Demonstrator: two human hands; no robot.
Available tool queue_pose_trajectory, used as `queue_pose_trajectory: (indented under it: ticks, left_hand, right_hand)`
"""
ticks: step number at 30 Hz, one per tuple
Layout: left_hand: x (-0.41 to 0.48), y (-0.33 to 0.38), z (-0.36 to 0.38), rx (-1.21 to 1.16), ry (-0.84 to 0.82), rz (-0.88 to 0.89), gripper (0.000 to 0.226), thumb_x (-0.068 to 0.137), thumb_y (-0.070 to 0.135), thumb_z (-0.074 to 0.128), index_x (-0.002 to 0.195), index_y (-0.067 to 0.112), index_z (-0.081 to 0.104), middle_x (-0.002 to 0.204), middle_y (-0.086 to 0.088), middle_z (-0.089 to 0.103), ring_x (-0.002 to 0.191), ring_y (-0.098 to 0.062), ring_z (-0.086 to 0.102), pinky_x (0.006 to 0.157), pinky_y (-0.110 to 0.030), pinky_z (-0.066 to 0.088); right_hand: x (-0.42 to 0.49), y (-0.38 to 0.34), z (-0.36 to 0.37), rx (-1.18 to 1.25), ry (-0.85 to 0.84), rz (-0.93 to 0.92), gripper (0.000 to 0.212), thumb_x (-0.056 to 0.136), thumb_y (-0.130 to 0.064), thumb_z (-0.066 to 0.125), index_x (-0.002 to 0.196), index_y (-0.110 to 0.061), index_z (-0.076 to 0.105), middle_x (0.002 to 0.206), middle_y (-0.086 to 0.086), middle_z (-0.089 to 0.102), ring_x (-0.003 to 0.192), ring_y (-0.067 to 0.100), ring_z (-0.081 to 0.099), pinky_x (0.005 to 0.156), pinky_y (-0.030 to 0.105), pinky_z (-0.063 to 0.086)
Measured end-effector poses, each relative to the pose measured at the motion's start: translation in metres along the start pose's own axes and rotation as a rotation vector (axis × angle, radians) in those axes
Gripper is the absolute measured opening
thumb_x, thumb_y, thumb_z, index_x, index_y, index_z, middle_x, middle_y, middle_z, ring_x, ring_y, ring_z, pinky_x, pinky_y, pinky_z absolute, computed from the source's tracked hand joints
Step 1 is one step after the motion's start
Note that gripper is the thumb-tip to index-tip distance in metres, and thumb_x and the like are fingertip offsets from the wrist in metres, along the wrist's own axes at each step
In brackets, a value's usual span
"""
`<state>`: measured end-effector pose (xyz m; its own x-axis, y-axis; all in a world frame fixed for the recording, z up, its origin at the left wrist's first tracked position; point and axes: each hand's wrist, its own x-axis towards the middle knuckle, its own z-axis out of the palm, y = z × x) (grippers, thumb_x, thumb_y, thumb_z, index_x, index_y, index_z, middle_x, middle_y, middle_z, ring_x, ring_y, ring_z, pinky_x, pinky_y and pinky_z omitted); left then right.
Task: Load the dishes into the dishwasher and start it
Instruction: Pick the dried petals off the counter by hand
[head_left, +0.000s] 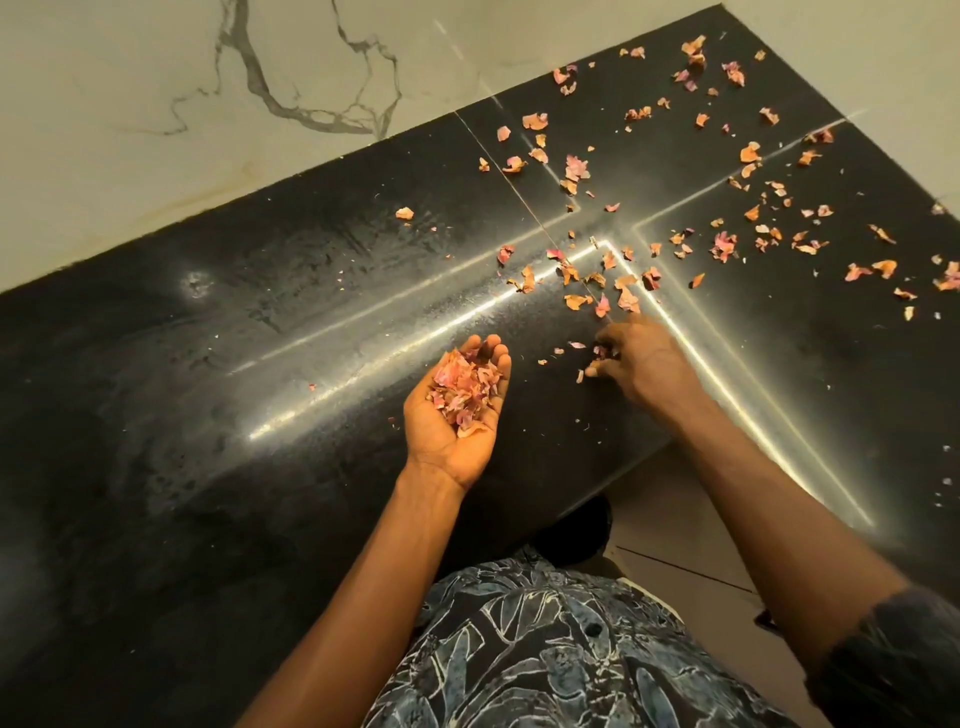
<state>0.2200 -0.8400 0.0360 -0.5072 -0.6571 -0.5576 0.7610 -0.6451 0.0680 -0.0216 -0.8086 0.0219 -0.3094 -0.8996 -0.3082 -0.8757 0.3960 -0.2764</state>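
No dish or dishwasher shows in this view. My left hand (448, 441) is held palm up over the black countertop (234, 374), cupped under a heap of pink and orange dry peels (462, 387). To its right, my right hand (644, 364) reaches down to the counter surface. Its curled fingertips pinch a few small peel bits (601, 352). More loose peels (576, 167) lie scattered over the counter beyond and to the right of both hands.
The glossy L-shaped counter meets a white marble wall (197, 78) at the back. Its inner corner edge (660, 447) is just below my right wrist, with tiled floor (675, 519) beneath. A bright light strip is reflected across the counter.
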Motion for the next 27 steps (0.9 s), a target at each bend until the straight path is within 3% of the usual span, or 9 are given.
queue_pose_trajectory:
  ticks: [2, 4, 8, 13, 17, 19, 24, 27]
  left_hand:
    - [0.001, -0.003, 0.002, 0.008, 0.001, -0.01, 0.039, 0.103, 0.018, 0.04, 0.105, -0.007, 0.07, 0.113, -0.024, 0.068, 0.104, -0.034, 0.068, 0.099, -0.043, 0.053]
    - [0.002, -0.006, 0.005, 0.017, -0.005, -0.023, 0.037, 0.103, 0.018, 0.04, 0.109, -0.007, 0.068, 0.114, -0.024, 0.068, 0.106, -0.034, 0.068, 0.1, -0.043, 0.052]
    - [0.002, -0.006, 0.009, 0.044, -0.017, -0.033, 0.038, 0.102, 0.018, 0.04, 0.108, -0.006, 0.069, 0.114, -0.023, 0.068, 0.106, -0.033, 0.067, 0.1, -0.04, 0.052]
    - [-0.001, -0.002, 0.005, 0.028, -0.008, -0.005, 0.036, 0.103, 0.017, 0.04, 0.11, -0.005, 0.068, 0.115, -0.022, 0.067, 0.107, -0.033, 0.067, 0.1, -0.041, 0.054]
    - [0.0, -0.002, 0.003, 0.017, -0.011, -0.002, 0.036, 0.103, 0.017, 0.04, 0.115, -0.005, 0.065, 0.115, -0.023, 0.067, 0.107, -0.033, 0.067, 0.098, -0.041, 0.054]
    - [0.0, -0.004, 0.004, 0.018, -0.017, -0.007, 0.036, 0.103, 0.017, 0.04, 0.111, -0.006, 0.067, 0.114, -0.023, 0.068, 0.106, -0.033, 0.068, 0.098, -0.041, 0.055]
    - [-0.003, -0.002, 0.006, 0.013, -0.025, 0.01, 0.039, 0.103, 0.017, 0.04, 0.104, -0.007, 0.071, 0.113, -0.024, 0.068, 0.105, -0.034, 0.068, 0.098, -0.041, 0.054]
    - [-0.002, 0.0, 0.005, 0.019, -0.023, 0.015, 0.038, 0.102, 0.017, 0.041, 0.106, -0.007, 0.071, 0.113, -0.024, 0.068, 0.105, -0.034, 0.068, 0.097, -0.041, 0.055]
  right_hand:
    - [-0.007, -0.008, 0.005, 0.006, -0.042, 0.044, 0.048, 0.081, -0.028, 0.082, 0.121, -0.012, 0.062, 0.112, 0.008, 0.051, 0.107, 0.03, 0.052, 0.086, 0.038, 0.046]
    - [-0.013, -0.02, 0.013, -0.032, -0.02, 0.028, 0.041, 0.083, -0.018, 0.079, 0.118, -0.008, 0.06, 0.118, 0.013, 0.052, 0.109, 0.034, 0.054, 0.087, 0.042, 0.047]
    - [-0.013, -0.034, 0.018, -0.014, 0.064, -0.045, 0.025, 0.087, -0.005, 0.07, 0.11, -0.006, 0.06, 0.107, 0.012, 0.054, 0.096, 0.033, 0.057, 0.079, 0.043, 0.051]
    - [-0.014, -0.023, 0.013, -0.041, 0.026, 0.046, 0.039, 0.083, -0.007, 0.075, 0.118, -0.009, 0.057, 0.119, 0.013, 0.051, 0.104, 0.033, 0.055, 0.085, 0.047, 0.052]
    - [-0.013, -0.035, 0.023, -0.008, 0.095, -0.05, 0.016, 0.09, -0.004, 0.06, 0.106, -0.009, 0.058, 0.105, 0.011, 0.051, 0.092, 0.03, 0.055, 0.078, 0.048, 0.051]
    - [-0.008, -0.037, 0.025, 0.038, 0.138, -0.077, 0.021, 0.091, -0.002, 0.056, 0.111, -0.009, 0.058, 0.106, 0.01, 0.052, 0.093, 0.028, 0.054, 0.081, 0.048, 0.051]
    - [0.0, -0.036, 0.022, 0.014, 0.027, -0.04, 0.061, 0.081, -0.008, 0.079, 0.137, -0.016, 0.055, 0.13, 0.007, 0.047, 0.113, 0.03, 0.053, 0.095, 0.045, 0.051]
    - [-0.003, -0.046, 0.025, -0.076, 0.071, -0.162, 0.054, 0.087, -0.008, 0.073, 0.138, -0.018, 0.057, 0.132, 0.007, 0.051, 0.115, 0.029, 0.053, 0.094, 0.043, 0.052]
